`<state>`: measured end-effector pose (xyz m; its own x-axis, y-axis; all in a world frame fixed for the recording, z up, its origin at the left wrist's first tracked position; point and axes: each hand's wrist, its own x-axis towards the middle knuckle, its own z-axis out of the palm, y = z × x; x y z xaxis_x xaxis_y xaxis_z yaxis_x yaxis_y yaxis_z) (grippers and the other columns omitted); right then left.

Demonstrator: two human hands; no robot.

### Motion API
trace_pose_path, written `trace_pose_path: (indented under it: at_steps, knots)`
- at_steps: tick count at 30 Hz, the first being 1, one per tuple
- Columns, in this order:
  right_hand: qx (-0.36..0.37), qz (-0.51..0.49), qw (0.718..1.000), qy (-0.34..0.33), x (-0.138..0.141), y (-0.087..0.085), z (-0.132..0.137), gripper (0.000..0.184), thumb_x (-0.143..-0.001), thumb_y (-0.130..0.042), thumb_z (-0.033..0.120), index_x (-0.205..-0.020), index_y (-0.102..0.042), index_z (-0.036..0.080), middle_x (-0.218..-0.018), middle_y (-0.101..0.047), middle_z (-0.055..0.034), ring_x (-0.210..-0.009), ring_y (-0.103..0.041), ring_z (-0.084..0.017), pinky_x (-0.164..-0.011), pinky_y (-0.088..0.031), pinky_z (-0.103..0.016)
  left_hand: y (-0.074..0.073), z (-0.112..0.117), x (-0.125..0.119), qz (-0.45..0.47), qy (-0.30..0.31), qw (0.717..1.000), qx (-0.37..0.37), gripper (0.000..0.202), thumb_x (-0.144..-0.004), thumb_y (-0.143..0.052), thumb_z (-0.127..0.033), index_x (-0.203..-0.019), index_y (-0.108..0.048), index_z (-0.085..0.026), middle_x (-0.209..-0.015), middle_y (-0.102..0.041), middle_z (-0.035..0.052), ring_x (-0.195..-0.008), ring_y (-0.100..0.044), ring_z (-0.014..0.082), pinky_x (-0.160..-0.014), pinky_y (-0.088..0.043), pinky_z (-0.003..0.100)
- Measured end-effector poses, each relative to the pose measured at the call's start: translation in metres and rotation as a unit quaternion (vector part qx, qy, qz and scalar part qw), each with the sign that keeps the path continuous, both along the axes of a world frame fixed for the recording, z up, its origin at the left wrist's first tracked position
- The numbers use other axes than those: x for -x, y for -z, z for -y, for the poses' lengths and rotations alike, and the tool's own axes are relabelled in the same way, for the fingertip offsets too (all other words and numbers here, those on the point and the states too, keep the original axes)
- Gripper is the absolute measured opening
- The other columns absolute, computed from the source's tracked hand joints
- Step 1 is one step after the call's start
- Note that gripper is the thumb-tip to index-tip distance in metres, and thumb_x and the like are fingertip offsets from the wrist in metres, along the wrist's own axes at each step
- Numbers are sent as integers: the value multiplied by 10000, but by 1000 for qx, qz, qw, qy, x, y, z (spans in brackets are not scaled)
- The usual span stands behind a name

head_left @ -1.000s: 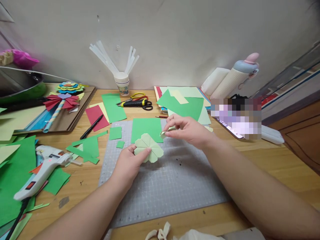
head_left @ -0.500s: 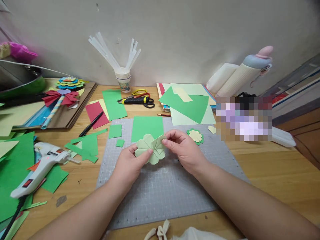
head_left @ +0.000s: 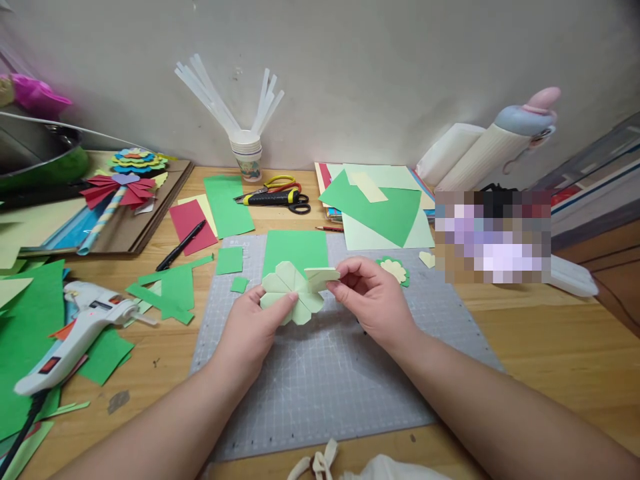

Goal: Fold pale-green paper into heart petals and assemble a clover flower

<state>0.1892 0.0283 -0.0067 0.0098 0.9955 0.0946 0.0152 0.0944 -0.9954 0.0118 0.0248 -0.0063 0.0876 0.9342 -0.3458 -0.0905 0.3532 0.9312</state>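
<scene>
My left hand (head_left: 253, 327) pinches the lower left edge of a pale green folded paper clover (head_left: 290, 293), held just above the grey cutting mat (head_left: 330, 373). My right hand (head_left: 373, 297) pinches a small folded pale green paper piece (head_left: 323, 275) by its right end. That piece lies against the clover's upper right petal. Both hands have their fingers closed on the paper.
A green square sheet (head_left: 295, 250) lies behind the clover. A white glue gun (head_left: 75, 333) rests at the left among green scraps. Scissors (head_left: 277, 197), a black pen (head_left: 180, 245), a cup of glue sticks (head_left: 245, 160), a paper stack (head_left: 380, 207) and a small flower cut-out (head_left: 394, 270) surround the mat.
My right hand brought the small folded piece from the right down onto the clover's upper right side. The left hand kept its hold and lifted the clover slightly toward the far side.
</scene>
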Motion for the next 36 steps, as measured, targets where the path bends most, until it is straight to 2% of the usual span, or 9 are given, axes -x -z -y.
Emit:
trace_pose_path:
  at_steps: [3, 8, 10, 14, 16, 21, 27, 29, 36]
  knots:
    - [29, -15, 999, -16, 0, 0, -1, 162, -709, -723, 273, -766, -584, 212, -684, -561, 26, -598, -506, -113, -541, -430, -254, -1, 0, 0, -8, 2, 1000, 0, 364, -693, -748, -397, -952, -708, -144, -813, -761, 66, -759, -689, 230, -659, -507, 279]
    - [133, -74, 986, -72, -1, 1, -4, 279, -668, -772, 360, -736, -564, 187, -670, -535, 37, -535, -446, -84, -476, -355, -228, -3, 0, -1, -19, 30, 999, -10, 321, -670, -761, -385, -876, -722, -141, -859, -769, 75, -771, -692, 234, -689, -511, 289]
    - [145, -83, 983, -78, -2, 0, -4, 280, -689, -759, 364, -775, -563, 184, -700, -538, 32, -552, -453, -83, -483, -351, -223, -3, 0, -2, -28, 43, 999, -17, 298, -683, -752, -374, -875, -728, -147, -871, -769, 67, -783, -687, 226, -706, -507, 283]
    - [105, -73, 990, -52, -2, 0, -2, 316, -752, -711, 336, -1000, -556, 216, -919, -553, 3, -674, -505, -95, -538, -388, -220, -1, 1, -1, -48, 68, 996, -29, 246, -703, -737, -354, -848, -732, -155, -860, -765, 48, -766, -666, 201, -711, -493, 266]
    - [87, -64, 993, -46, -2, 1, -2, 323, -767, -701, 322, -1040, -554, 231, -957, -551, 0, -710, -509, -102, -562, -400, -223, 0, 1, 0, -58, 75, 995, -33, 236, -704, -734, -343, -849, -733, -157, -856, -762, 42, -760, -656, 195, -711, -489, 265]
    - [22, -27, 999, -42, -3, 6, -2, 103, -797, -677, 306, -823, -631, 217, -755, -560, 8, -701, -509, -134, -629, -418, -267, 1, 1, 0, -72, 71, 994, -40, 215, -712, -721, -350, -812, -720, -159, -810, -744, 28, -730, -634, 179, -684, -476, 253]
    - [-128, 44, 990, -44, -4, 4, 3, 35, -828, -641, 212, -799, -643, 231, -825, -594, -14, -824, -540, -168, -698, -414, -303, -3, 0, -2, -75, 57, 995, -38, 233, -706, -712, -370, -798, -701, -156, -770, -730, 21, -685, -612, 164, -652, -464, 243]
    - [-124, 55, 989, -55, -4, 3, 3, 49, -837, -625, 208, -791, -633, 223, -829, -584, -17, -832, -537, -169, -697, -408, -302, -4, 0, -2, -78, 56, 995, -39, 235, -705, -710, -371, -798, -699, -155, -771, -727, 20, -688, -607, 164, -654, -461, 242]
    - [-8, 30, 994, -101, -1, -2, 0, 175, -820, -561, 202, -647, -558, 183, -825, -545, -11, -774, -515, -142, -702, -385, -277, 0, 2, -1, -97, 76, 991, -58, 197, -712, -704, -339, -804, -710, -165, -771, -687, 3, -685, -567, 146, -646, -434, 234]
